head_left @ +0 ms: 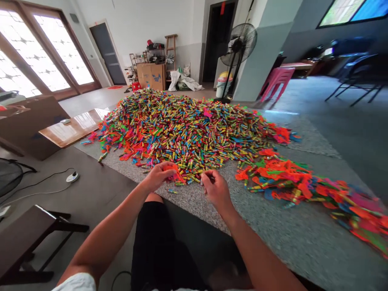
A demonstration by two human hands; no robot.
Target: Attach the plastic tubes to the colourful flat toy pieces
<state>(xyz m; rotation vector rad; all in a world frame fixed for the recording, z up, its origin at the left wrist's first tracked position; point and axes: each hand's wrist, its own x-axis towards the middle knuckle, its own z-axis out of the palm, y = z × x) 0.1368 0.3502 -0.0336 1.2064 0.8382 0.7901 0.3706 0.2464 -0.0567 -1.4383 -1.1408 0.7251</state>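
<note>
At 12 o'clock from the person rises a big pile of small multicoloured tubes [188, 131], spread upon a speckled slab [257, 228]. Near its front edge, the left hand [159, 178] is half closed, grasping bright orange plastic pieces [179, 174]. The right hand [216, 190] has its fingers curled toward the thumb; whether they grasp something small, I cannot tell. At 3 o'clock from it lies a mostly orange heap [285, 176].
</note>
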